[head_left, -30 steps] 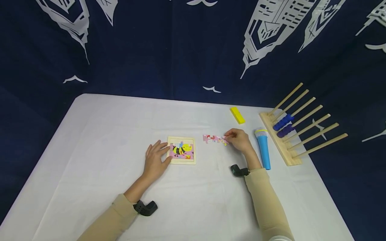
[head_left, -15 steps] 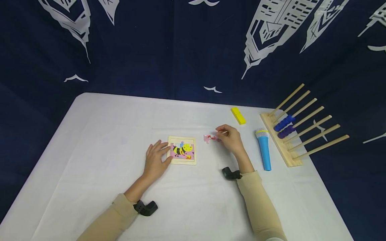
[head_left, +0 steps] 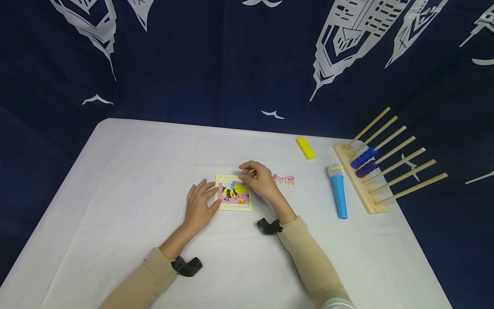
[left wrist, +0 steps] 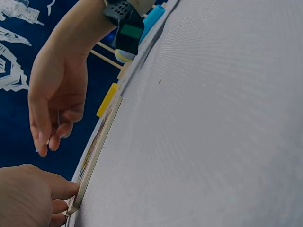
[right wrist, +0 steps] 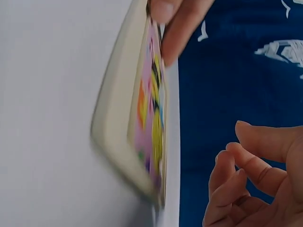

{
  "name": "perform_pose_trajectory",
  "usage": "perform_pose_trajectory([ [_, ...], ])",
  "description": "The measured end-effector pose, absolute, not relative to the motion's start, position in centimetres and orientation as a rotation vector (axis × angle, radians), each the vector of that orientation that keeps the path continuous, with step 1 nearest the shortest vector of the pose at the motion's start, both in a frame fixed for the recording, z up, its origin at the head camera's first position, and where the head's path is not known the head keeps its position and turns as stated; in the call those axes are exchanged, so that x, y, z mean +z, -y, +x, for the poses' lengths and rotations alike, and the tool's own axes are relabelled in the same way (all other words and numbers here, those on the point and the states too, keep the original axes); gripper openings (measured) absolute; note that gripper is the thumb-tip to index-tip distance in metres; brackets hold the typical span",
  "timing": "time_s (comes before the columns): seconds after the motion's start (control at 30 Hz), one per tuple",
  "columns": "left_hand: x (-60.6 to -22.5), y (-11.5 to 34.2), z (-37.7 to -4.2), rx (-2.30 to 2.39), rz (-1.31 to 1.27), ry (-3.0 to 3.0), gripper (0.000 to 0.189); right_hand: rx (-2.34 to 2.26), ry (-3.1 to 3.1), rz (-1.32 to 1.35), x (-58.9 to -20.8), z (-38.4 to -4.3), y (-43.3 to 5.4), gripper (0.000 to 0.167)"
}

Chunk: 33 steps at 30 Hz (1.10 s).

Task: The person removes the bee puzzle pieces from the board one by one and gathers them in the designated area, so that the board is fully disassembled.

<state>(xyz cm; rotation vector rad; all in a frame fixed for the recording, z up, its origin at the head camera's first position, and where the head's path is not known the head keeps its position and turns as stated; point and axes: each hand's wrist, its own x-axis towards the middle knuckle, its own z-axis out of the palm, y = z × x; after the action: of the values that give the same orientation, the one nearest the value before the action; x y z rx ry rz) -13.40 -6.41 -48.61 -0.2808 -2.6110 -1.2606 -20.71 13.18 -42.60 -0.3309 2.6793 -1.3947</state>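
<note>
A person's left hand touches the left edge of a bee puzzle lying on a white table. The right hand is at its upper right corner, fingers bent, with pink puzzle pieces just beside. Farther right are a yellow block, a blue microphone and a wooden peg rack bearing blue and purple beads.

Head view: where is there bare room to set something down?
Bare: the table left of the left hand, and between both sleeves. Crowded: the right, with blue microphone and peg rack; and around the puzzle frame, with the right hand and pink pieces close by.
</note>
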Motion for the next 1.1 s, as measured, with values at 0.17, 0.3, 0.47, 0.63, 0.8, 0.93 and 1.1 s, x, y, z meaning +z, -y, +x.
perform_pose_trajectory([
  [0.17, -48.6, 6.5, -13.4, -1.252, -0.282, 2.623, 0.038, -1.368, -2.649, -0.410, -42.9, -20.4, -11.4, 0.026],
  [0.3, -48.7, 6.5, -13.4, -1.241, -0.283, 2.633, 0.039, -1.341, -2.643, -0.470, -43.2, -20.2, -10.5, 0.026],
  [0.47, -48.7, 6.6, -13.5, -1.236, -0.286, 2.642, 0.039, -1.302, -2.648, -0.505, -43.6, -20.0, -10.0, 0.026],
  [0.63, -48.6, 6.6, -13.5, -1.238, -0.287, 2.646, 0.040, -1.293, -2.648, -0.495, -43.6, -19.9, -9.8, 0.027],
  [0.8, -48.6, 6.6, -13.5, -1.242, -0.288, 2.642, 0.040, -1.275, -2.653, -0.493, -43.7, -20.0, -9.7, 0.027],
  [0.93, -48.6, 6.6, -13.5, -1.241, -0.292, 2.637, 0.040, -1.265, -2.649, -0.497, -44.0, -20.0, -9.7, 0.027],
  [1.1, -48.6, 6.6, -13.5, -1.237, -0.303, 2.640, 0.040, -1.240, -2.649, -0.485, -44.3, -19.9, -9.6, 0.027],
])
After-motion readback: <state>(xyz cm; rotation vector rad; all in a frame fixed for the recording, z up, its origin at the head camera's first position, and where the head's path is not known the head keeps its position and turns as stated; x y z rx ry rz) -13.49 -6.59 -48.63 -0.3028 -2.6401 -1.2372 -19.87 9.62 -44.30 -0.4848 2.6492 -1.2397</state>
